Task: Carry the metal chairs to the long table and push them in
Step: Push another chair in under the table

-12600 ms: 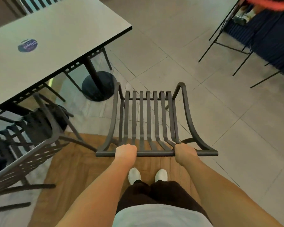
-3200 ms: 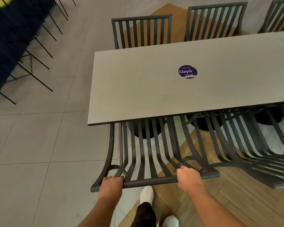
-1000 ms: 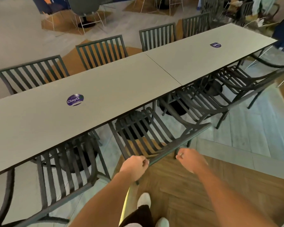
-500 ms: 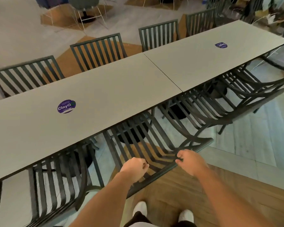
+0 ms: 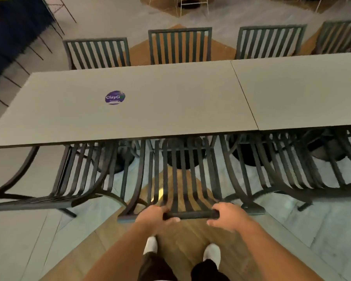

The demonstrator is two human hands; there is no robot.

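Both hands, left hand (image 5: 152, 217) and right hand (image 5: 230, 218), now grip middle chair (image 5: 182, 179) top rail squarely; seat already under surface (image 5: 150, 110). Chair straightened since half-second ago, nearly pushed in.

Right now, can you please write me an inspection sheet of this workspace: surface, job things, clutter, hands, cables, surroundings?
Surface: long table, two grey tops joined end to end; purple sticker on the near top.
Job things: middle chair, seat partly under the table edge; near-side chairs left and right beside it; more chairs along the far side.
Clutter: nothing seen.
Hands: left hand and right hand grip the middle chair's top rail.
Cables: nothing seen.
Surroundings: tile and wood floor; thin-legged furniture beyond.
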